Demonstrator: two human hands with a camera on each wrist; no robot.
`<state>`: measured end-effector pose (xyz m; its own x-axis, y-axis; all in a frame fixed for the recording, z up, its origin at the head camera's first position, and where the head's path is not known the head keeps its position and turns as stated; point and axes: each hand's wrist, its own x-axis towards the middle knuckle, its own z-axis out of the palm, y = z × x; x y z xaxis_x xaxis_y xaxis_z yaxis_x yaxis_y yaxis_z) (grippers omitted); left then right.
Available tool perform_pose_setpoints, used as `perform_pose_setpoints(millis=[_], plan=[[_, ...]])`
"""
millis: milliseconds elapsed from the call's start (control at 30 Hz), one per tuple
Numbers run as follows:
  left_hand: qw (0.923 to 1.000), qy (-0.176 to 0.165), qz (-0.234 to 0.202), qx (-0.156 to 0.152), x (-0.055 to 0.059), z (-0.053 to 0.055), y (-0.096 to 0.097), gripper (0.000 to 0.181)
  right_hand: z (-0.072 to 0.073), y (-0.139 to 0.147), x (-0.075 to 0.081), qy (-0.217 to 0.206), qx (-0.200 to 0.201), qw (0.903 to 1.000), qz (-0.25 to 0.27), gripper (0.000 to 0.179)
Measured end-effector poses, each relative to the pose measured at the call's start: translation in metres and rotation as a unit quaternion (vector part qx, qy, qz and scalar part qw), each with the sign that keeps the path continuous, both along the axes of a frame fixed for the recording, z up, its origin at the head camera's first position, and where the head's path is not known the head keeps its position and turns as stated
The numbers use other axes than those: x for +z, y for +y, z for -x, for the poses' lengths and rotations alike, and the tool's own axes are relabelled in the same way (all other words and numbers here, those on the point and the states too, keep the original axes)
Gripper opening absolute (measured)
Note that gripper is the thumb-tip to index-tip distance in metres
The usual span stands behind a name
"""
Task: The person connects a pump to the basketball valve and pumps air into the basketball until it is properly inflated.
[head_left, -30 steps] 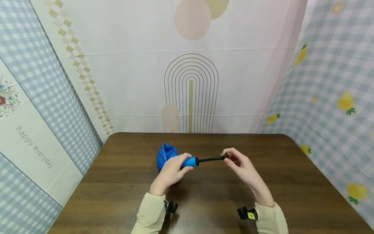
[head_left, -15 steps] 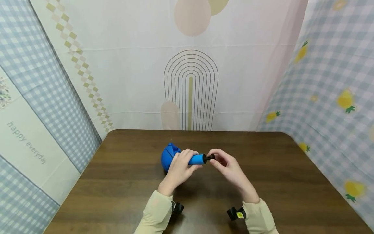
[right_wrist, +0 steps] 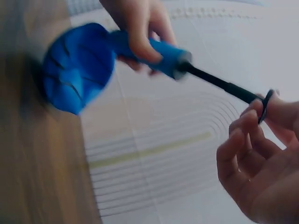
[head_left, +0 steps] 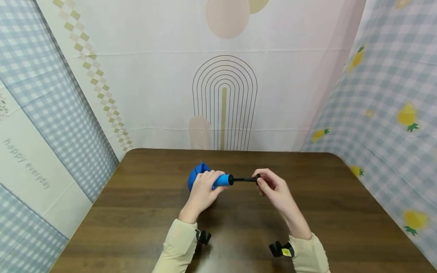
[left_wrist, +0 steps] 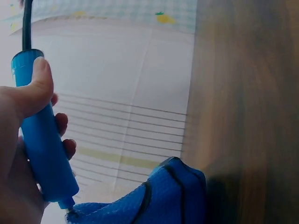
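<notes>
Since the frame half a second ago, the right hand [head_left: 278, 193] has drawn away from the left hand [head_left: 201, 193], and more of the black rod [head_left: 244, 179] now shows between their fingers. Farthest left, just beyond the left fingers, is the blue ball [head_left: 193, 180], dented and marked with black lines. The left hand covers part of it in the head view, and the left wrist view cuts it off at the bottom edge; whether it rests on the desk [head_left: 136, 212] is hard to make out. A blue pump [left_wrist: 46, 144] runs through the left hand, its narrow tip meeting the ball below those fingers; the exact join is dark and blurred. The left fingers are clamped round the pump's body, hiding its middle from the head view, with the thumb lying along it near the rod end. To the right of that thumb the rod reaches out to the right fingers; its far end is cut off in the left wrist view. Last comes the small black handle [right_wrist: 266, 106], pinched between the right thumb and finger and partly covered by them, with the other right fingers loosely bent beneath it.
</notes>
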<state>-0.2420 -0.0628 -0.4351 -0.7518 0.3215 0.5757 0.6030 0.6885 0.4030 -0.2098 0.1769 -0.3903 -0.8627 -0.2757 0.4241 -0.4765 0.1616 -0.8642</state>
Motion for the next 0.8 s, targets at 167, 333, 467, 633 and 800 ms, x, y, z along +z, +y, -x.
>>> perform_pose_setpoints(millis=[167, 333, 467, 633, 800], plan=[[0.9996, 0.025, -0.009, -0.006, -0.001, -0.006, 0.011, 0.035, 0.005, -0.021, -0.017, -0.020, 0.028, 0.9990, 0.028, 0.016], [0.9993, 0.036, -0.011, -0.001, -0.002, -0.006, 0.016, 0.037, 0.008, -0.022, -0.024, -0.070, 0.038, 0.9960, 0.041, 0.021], [0.9995, 0.028, -0.010, -0.006, -0.003, -0.001, 0.012, 0.037, 0.008, -0.016, -0.017, -0.084, 0.029, 0.9957, 0.024, 0.022], [0.9998, 0.007, -0.018, 0.002, -0.002, 0.003, 0.000, 0.036, 0.004, -0.002, 0.000, -0.078, 0.000, 0.9961, 0.041, 0.024], [0.9995, -0.013, -0.026, 0.010, -0.002, 0.003, -0.006, 0.036, 0.003, 0.003, 0.002, -0.072, -0.018, 0.9915, 0.107, 0.013]])
